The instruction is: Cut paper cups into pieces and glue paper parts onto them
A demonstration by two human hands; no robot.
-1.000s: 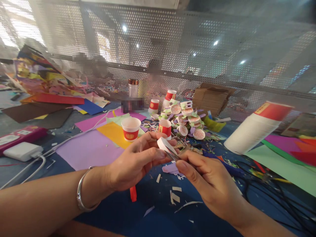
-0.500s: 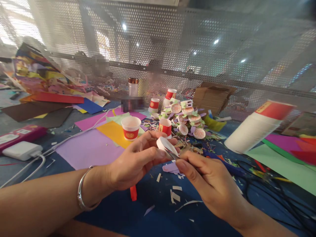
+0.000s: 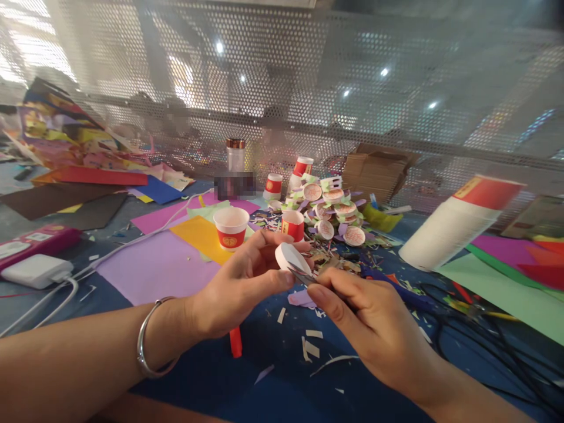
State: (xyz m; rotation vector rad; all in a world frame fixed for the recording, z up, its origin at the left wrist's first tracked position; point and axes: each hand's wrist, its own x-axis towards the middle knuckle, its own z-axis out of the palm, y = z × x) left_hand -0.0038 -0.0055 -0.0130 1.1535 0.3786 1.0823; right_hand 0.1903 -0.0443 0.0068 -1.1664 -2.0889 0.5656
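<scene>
In the middle of the head view, my left hand (image 3: 251, 276) holds a white paper cup bottom (image 3: 291, 258), a shallow round piece, between thumb and fingers. My right hand (image 3: 361, 323) is closed around a pair of scissors (image 3: 304, 274), whose handles are mostly hidden by the fingers. The blades touch the near edge of the cup bottom. Just beyond my left hand stand a red and white paper cup (image 3: 231, 227) and a second red paper cup (image 3: 292, 224), partly covered by my fingers.
Cut cup pieces (image 3: 339, 208) lie heaped behind the hands. A leaning stack of paper cups (image 3: 458, 226) stands at right, near black cables (image 3: 467, 346). Purple paper (image 3: 154, 267) and a white charger (image 3: 37, 271) lie left. Paper scraps (image 3: 312, 348) litter the blue table.
The scissor blades show more openly against the cup bottom, which has tilted slightly. Both hands keep nearly the same places; the whole view has shifted a little.
</scene>
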